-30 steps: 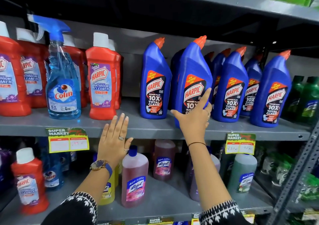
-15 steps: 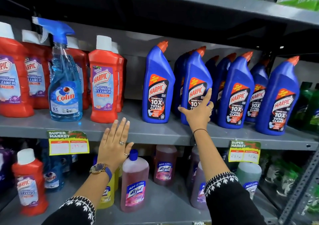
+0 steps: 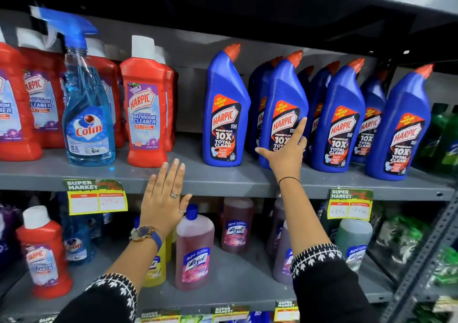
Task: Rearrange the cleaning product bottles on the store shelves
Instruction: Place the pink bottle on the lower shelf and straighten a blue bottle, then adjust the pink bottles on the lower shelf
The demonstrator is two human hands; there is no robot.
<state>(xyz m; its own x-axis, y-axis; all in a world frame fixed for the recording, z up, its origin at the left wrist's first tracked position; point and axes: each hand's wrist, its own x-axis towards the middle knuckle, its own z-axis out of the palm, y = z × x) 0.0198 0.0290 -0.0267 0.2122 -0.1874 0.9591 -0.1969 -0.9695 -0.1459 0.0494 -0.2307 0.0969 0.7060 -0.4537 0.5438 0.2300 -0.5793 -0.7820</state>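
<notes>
A row of blue Harpic toilet-cleaner bottles with orange caps stands on the grey middle shelf (image 3: 223, 178). My right hand (image 3: 287, 156) is on the lower front of the second blue Harpic bottle (image 3: 285, 92): the thumb lies at its left base, the index finger points up the label, and the other fingers curl round its right side. The bottle stands upright on the shelf, close to the bottles behind it. Another blue Harpic bottle (image 3: 225, 114) stands alone to its left. My left hand (image 3: 162, 203) is flat and empty with fingers apart, in front of the shelf edge.
Red Harpic bathroom cleaner bottles (image 3: 146, 109) and a blue Colin spray bottle (image 3: 86, 114) fill the shelf's left side. Green bottles (image 3: 443, 139) stand at far right. Below are Lizol bottles (image 3: 194, 248), price tags (image 3: 95, 197) and a perforated steel upright (image 3: 421, 260).
The blue Harpic bottle in my right hand went from lifted at the shelf's front back into the row, and my arm stretched after it. My left hand stayed almost still.
</notes>
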